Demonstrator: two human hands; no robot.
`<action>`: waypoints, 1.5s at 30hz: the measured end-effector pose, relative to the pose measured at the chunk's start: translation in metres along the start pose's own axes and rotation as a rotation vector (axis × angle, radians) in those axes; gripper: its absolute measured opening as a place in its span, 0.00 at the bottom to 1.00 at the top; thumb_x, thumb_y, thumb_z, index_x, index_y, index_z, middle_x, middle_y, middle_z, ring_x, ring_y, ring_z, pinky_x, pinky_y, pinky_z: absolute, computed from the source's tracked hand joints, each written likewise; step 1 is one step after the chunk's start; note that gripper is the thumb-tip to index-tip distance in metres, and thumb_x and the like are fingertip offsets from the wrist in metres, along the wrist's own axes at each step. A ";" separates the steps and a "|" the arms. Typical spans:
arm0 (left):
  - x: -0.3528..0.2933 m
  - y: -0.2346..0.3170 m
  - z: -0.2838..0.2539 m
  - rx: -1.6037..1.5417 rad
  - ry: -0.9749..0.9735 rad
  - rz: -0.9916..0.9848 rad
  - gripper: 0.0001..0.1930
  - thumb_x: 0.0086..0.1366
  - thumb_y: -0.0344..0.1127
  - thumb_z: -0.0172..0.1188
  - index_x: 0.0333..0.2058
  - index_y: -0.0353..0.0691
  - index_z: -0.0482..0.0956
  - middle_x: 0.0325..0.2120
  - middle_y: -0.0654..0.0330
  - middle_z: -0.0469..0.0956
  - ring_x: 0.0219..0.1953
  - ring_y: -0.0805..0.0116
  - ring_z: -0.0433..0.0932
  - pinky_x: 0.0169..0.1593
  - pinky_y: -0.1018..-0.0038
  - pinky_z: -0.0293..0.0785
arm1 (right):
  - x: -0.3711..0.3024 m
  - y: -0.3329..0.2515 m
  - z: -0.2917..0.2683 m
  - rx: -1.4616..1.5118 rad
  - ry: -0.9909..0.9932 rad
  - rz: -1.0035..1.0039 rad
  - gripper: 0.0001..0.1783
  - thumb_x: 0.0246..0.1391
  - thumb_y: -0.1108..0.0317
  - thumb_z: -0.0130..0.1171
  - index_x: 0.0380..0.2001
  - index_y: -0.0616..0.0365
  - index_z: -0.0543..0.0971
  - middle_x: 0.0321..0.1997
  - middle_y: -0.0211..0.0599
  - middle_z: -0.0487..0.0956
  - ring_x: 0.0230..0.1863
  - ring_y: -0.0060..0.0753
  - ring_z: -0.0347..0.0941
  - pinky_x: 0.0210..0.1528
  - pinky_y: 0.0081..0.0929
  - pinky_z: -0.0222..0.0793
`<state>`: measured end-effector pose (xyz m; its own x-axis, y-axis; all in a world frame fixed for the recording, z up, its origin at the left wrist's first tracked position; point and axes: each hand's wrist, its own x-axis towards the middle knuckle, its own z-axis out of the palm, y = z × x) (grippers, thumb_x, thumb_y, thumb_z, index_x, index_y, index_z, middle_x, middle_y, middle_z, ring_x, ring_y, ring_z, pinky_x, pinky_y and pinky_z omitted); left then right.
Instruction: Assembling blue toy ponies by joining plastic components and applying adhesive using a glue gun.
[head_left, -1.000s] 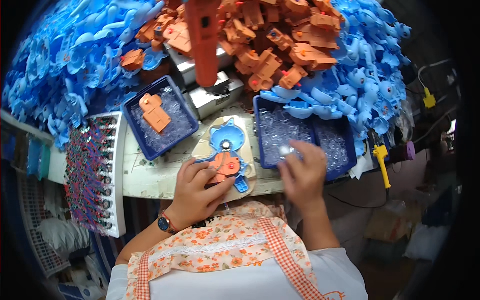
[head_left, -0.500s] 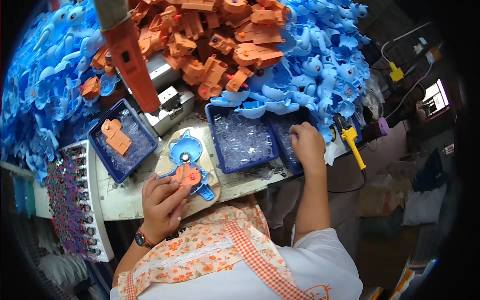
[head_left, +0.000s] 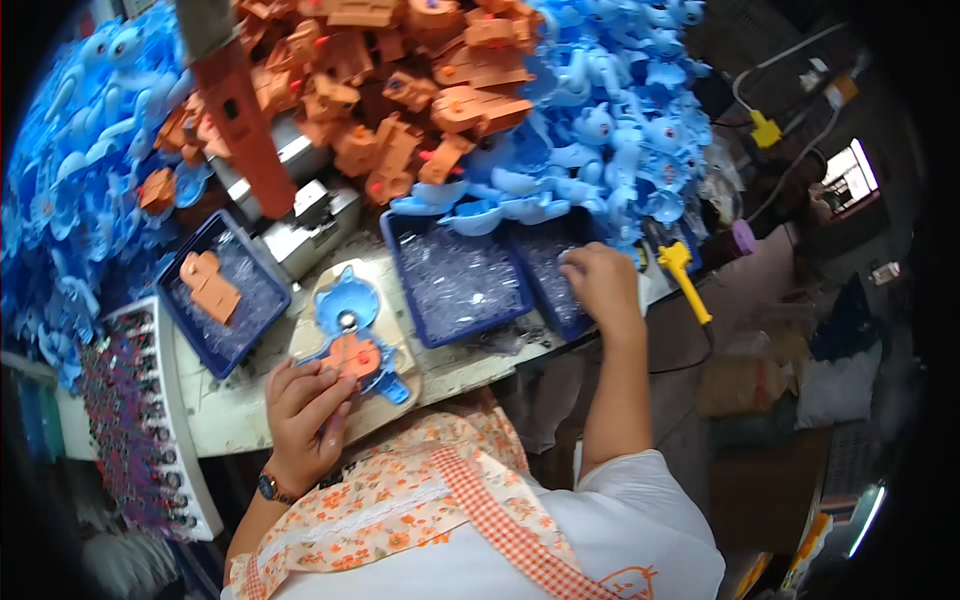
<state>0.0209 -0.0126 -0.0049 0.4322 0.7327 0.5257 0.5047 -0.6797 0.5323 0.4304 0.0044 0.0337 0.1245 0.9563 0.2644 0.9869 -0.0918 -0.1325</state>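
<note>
A blue animal-shaped toy shell (head_left: 346, 294) lies hollow side up on a pale board (head_left: 405, 365), with a round silvery part at its middle. In its lower half sits an orange plastic housing (head_left: 358, 360) with a red spot. My left hand (head_left: 302, 405) has its fingers curled together against the housing's left edge, partly covering it. Over a narrow blue tray (head_left: 578, 333) of small clear pieces, my right hand (head_left: 607, 288) holds thumb and fingers pinched. Whatever is between those fingertips is too small to make out.
A wider blue tray (head_left: 440, 340) holds clear pieces; another tray (head_left: 222, 365) carries an orange housing. Orange housings (head_left: 385, 150) and blue shells (head_left: 95, 180) are heaped behind. An orange-handled tool (head_left: 240, 120) hangs down. Wired parts (head_left: 130, 420) stand left; a yellow-handled tool (head_left: 685, 280) right.
The whole view has shifted slightly, moving the bench leftward in the picture. My right hand has come up a little in its tray, fingers drawn together. My left hand stays at the orange housing.
</note>
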 end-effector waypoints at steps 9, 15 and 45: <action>0.007 -0.002 0.009 -0.033 -0.001 0.009 0.16 0.55 0.33 0.66 0.45 0.50 0.85 0.39 0.64 0.80 0.48 0.60 0.76 0.58 0.53 0.64 | -0.016 -0.101 -0.025 0.603 -0.058 -0.359 0.09 0.44 0.81 0.63 0.32 0.63 0.80 0.36 0.43 0.78 0.37 0.41 0.77 0.39 0.30 0.72; 0.000 -0.007 0.008 -0.052 -0.001 0.014 0.17 0.57 0.34 0.66 0.46 0.52 0.85 0.43 0.64 0.80 0.51 0.60 0.75 0.62 0.52 0.62 | -0.022 -0.154 -0.007 0.488 -0.216 -0.618 0.10 0.43 0.74 0.66 0.33 0.58 0.80 0.34 0.38 0.78 0.37 0.42 0.76 0.41 0.37 0.67; 0.003 -0.015 0.012 -0.121 0.043 0.115 0.20 0.52 0.37 0.66 0.46 0.55 0.84 0.41 0.69 0.78 0.48 0.64 0.76 0.61 0.52 0.64 | -0.027 -0.170 -0.001 0.326 -0.138 -0.556 0.08 0.39 0.70 0.71 0.26 0.53 0.82 0.34 0.28 0.83 0.40 0.33 0.78 0.50 0.41 0.65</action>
<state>0.0235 0.0000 -0.0192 0.4480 0.6496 0.6142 0.3589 -0.7599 0.5419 0.2588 -0.0065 0.0501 -0.4304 0.8658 0.2553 0.8161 0.4941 -0.2999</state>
